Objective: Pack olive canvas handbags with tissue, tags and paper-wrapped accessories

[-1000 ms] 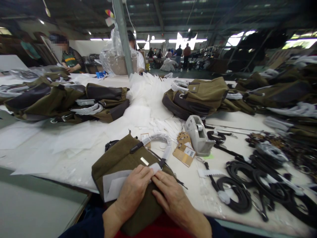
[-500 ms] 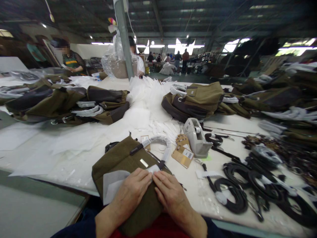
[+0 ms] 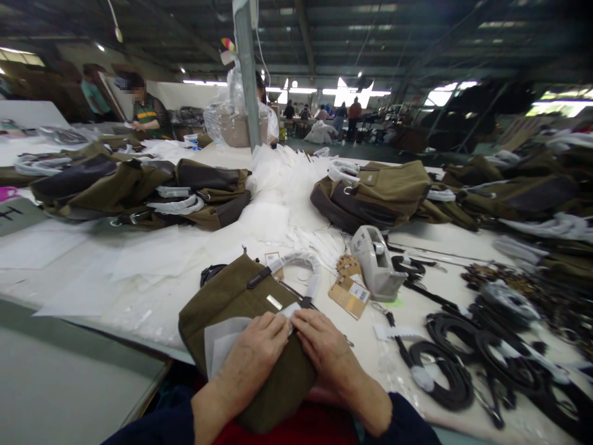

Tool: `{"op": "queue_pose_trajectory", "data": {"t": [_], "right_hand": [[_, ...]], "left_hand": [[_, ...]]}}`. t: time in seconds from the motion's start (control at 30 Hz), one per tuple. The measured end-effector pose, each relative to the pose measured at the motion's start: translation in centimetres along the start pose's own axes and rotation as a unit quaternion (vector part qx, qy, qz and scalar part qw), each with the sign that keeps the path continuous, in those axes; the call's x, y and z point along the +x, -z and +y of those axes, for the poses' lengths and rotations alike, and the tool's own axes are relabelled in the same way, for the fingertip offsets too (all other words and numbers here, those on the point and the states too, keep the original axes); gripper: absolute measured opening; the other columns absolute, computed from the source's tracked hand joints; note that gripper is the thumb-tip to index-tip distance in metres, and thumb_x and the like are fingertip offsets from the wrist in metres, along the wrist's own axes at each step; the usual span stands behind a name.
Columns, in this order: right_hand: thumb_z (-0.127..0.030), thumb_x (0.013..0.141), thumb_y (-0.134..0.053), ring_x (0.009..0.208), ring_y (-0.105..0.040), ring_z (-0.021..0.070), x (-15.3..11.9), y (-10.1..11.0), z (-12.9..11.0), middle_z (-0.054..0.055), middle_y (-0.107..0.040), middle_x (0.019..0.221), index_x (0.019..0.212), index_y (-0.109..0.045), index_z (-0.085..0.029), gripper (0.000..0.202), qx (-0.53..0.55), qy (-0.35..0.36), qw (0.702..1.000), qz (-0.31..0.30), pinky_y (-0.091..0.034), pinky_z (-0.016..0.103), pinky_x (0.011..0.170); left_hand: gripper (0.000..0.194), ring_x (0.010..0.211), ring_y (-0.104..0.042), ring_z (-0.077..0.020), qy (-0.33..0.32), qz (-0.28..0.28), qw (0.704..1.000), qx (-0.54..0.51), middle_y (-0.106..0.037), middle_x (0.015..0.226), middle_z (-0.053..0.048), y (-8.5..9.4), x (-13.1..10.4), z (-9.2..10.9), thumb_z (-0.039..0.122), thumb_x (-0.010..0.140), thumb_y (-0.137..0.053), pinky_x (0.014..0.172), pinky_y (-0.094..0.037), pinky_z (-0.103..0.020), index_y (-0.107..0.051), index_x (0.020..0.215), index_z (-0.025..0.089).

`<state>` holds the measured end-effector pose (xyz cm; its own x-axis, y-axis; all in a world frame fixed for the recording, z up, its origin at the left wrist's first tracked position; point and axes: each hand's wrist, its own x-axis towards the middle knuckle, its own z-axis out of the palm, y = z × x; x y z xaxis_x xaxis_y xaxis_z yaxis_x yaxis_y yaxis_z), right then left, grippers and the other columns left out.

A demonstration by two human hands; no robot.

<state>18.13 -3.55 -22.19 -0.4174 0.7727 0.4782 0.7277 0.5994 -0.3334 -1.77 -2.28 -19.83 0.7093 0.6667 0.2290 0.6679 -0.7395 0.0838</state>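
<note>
An olive-green fabric bag (image 3: 241, 278) lies tilted at the table's front edge, its lower part toward my body. Its handle (image 3: 312, 272) is wrapped in clear white film and loops up at the far side. Below a small metal plate (image 3: 274, 302), my left hand (image 3: 264, 343) pinches a thin white sheet of paper (image 3: 222, 340) against the bag. My right hand (image 3: 319, 337) meets it fingertip to fingertip, its fingers closed on the same small white fold. Both palms face down over the bag. What lies under the fingertips is hidden.
A tape dispenser (image 3: 377, 266) and cardboard tags (image 3: 349, 293) sit right of the bag. Coiled black straps (image 3: 440, 374) lie farther right. Piles of olive bags (image 3: 375, 191) and white paper sheets (image 3: 152, 253) cover the table beyond. A co-worker (image 3: 148, 111) stands at the far left.
The view has turned slightly left, so everything appears shifted right. My hands stay together at the white fold, with the fingertips slightly shifted over it.
</note>
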Motion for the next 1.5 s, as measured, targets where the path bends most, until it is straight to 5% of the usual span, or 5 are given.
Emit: {"op": "queue_pose_trajectory", "data": {"t": [0.23, 0.67, 1.1, 1.37, 1.5], "right_hand": [[-0.009, 0.091, -0.052, 0.101, -0.065, 0.0207, 1.1, 0.0, 1.0, 0.009, -0.069, 0.110, 0.112, -0.062, -0.018, 0.025, 0.000, 0.001, 1.000, -0.011, -0.058, 0.033, 0.088], [-0.013, 0.088, -0.062, 0.082, -0.060, 0.0202, 3.3, 2.0, 0.2, 0.001, -0.064, 0.091, 0.091, -0.058, -0.020, 0.009, -0.132, 0.057, 0.974, -0.177, -0.049, 0.030, 0.062], [-0.009, 0.093, -0.050, 0.079, -0.058, 0.0172, 3.1, 2.0, 1.2, 0.003, -0.063, 0.087, 0.086, -0.056, -0.018, 0.014, -0.093, 0.072, 0.985, -0.128, -0.046, 0.029, 0.065], [-0.008, 0.092, -0.051, 0.087, -0.062, 0.0190, 2.6, 1.3, 1.1, 0.006, -0.066, 0.095, 0.089, -0.059, -0.018, 0.013, -0.071, 0.047, 0.989, -0.123, -0.054, 0.030, 0.076], [-0.014, 0.091, -0.055, 0.107, -0.061, 0.0215, 2.4, 3.9, 1.1, 0.009, -0.066, 0.116, 0.109, -0.062, -0.019, 0.019, 0.000, -0.008, 0.998, -0.066, -0.053, 0.034, 0.092]], "left_hand": [[0.025, 0.099, -0.053, -0.0235, 0.016, 0.006, 1.000, -0.016, -0.060, 0.110, -0.007, -0.4, -0.2, -0.2, 0.014, 0.095, -0.049, 0.089, -0.048, -0.040, -0.056, 0.120, 0.014], [0.025, 0.098, -0.052, -0.0223, 0.012, 0.012, 1.000, -0.004, -0.059, 0.110, -0.006, -0.7, -0.2, -0.3, 0.015, 0.095, -0.050, 0.091, -0.045, -0.038, -0.056, 0.119, 0.014], [0.033, 0.107, -0.054, -0.0240, 0.024, 0.057, 0.998, 0.028, -0.058, 0.125, -0.010, -1.3, -0.8, -0.1, 0.016, 0.097, -0.047, 0.094, -0.044, -0.042, -0.051, 0.130, 0.015], [0.027, 0.102, -0.057, -0.0222, 0.004, 0.007, 1.000, -0.005, -0.062, 0.115, -0.007, -0.8, -0.5, 0.0, 0.013, 0.096, -0.047, 0.095, -0.047, -0.039, -0.058, 0.120, 0.016], [0.034, 0.106, -0.057, -0.0229, -0.003, 0.006, 1.000, 0.004, -0.063, 0.117, -0.007, -1.0, -0.7, -0.2, 0.005, 0.093, -0.044, 0.097, -0.048, -0.039, -0.058, 0.122, 0.016]]}}
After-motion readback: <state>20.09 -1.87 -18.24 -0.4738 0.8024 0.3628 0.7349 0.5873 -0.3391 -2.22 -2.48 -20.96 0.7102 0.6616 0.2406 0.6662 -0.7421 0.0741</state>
